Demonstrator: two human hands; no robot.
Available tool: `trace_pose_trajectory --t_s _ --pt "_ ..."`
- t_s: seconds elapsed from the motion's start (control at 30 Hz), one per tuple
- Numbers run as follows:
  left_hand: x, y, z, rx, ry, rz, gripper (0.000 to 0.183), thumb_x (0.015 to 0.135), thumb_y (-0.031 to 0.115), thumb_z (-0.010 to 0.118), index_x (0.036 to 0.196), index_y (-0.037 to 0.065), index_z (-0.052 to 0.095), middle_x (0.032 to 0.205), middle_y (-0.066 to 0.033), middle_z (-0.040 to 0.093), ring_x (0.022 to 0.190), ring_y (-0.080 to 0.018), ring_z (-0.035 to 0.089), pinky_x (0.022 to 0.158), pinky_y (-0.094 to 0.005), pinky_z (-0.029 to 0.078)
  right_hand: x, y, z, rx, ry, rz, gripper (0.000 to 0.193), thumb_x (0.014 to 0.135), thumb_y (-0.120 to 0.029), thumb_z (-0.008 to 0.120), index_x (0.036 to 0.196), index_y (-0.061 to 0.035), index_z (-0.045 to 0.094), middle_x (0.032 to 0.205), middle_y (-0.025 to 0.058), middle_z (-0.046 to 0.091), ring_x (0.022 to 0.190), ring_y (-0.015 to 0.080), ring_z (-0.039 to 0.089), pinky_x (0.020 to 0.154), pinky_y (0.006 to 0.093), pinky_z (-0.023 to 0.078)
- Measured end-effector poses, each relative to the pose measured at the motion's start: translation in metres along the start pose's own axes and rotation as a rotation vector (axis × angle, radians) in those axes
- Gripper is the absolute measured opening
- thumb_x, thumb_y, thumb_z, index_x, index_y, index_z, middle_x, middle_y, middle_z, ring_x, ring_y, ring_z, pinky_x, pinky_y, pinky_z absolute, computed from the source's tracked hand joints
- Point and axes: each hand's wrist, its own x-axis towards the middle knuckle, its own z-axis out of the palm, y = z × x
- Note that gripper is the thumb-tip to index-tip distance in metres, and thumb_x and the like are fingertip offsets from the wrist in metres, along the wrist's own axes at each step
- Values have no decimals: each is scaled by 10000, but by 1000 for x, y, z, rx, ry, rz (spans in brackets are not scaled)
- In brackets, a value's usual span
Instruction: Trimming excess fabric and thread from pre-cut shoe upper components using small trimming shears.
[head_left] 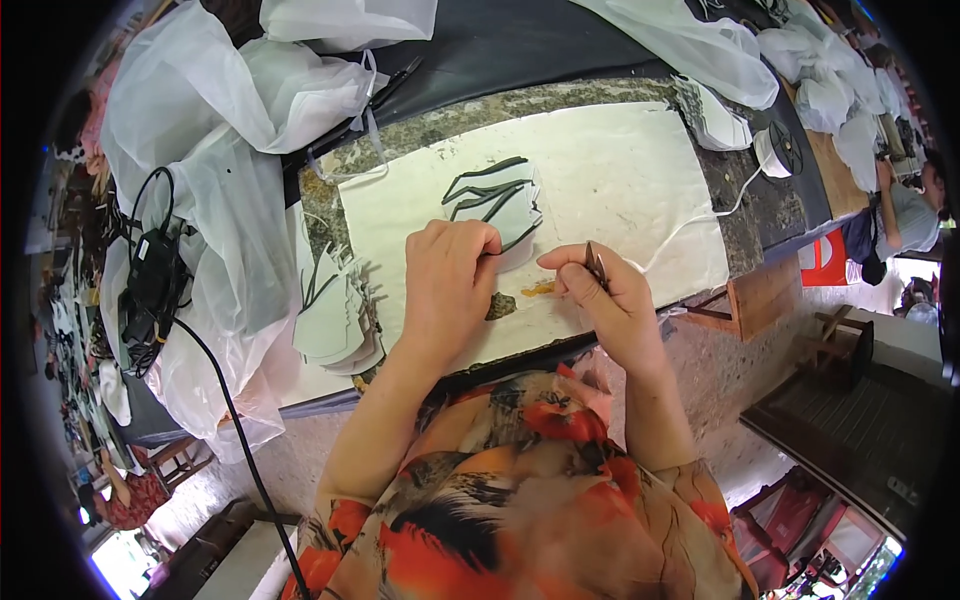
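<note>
My left hand [450,280] is closed, its thumb and index finger pressed against a flat light grey piece with black edging [518,256]; the fingertips are partly hidden. More such grey pieces with black strips [492,195] lie overlapped just beyond it, with jagged right edges. My right hand [612,305] is closed around a small dark metal tool [597,262], whose tip sticks up between thumb and fingers; most of it is hidden in the palm. Both hands are over a white sheet [620,160] on the worktable. A yellowish smear [540,288] shows between them.
Stacked grey-white pieces [335,325] sit at the left and more pieces [715,120] at the far right. Beside these stands a spool of white tape [778,152], its tape trailing over the sheet. Plastic bags [200,110] and a black adapter with cable [155,275] occupy the left.
</note>
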Motion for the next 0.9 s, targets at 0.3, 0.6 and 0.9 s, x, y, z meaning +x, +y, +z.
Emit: trace_pose_trajectory --t_s 0.3,0.6,0.9 --pt "-5 22 -37 -444 -315 -296 367 872 149 748 1222 78 663 978 -84 678 977 -196 635 808 -319 491 -8 -1 -5 -233 -349 -251 211 916 -39 622 1105 -110 682 881 74 612 822 281 599 745 371 490" --pt "-18 25 -41 -886 -537 -568 141 985 134 693 1067 19 698 916 35 633 790 -43 510 714 -210 426 -14 17 10 -296 -439 -376 223 910 -55 652 1126 -111 660 954 113 658 857 315 638 734 381 516" --pt "-56 19 -17 -287 -91 -23 221 909 129 731 1103 27 703 1000 -79 688 936 -254 635 840 -357 500 -25 8 10 65 -102 348 102 947 -124 719 975 -37 673 819 -43 596 686 7 468 595 211 411"
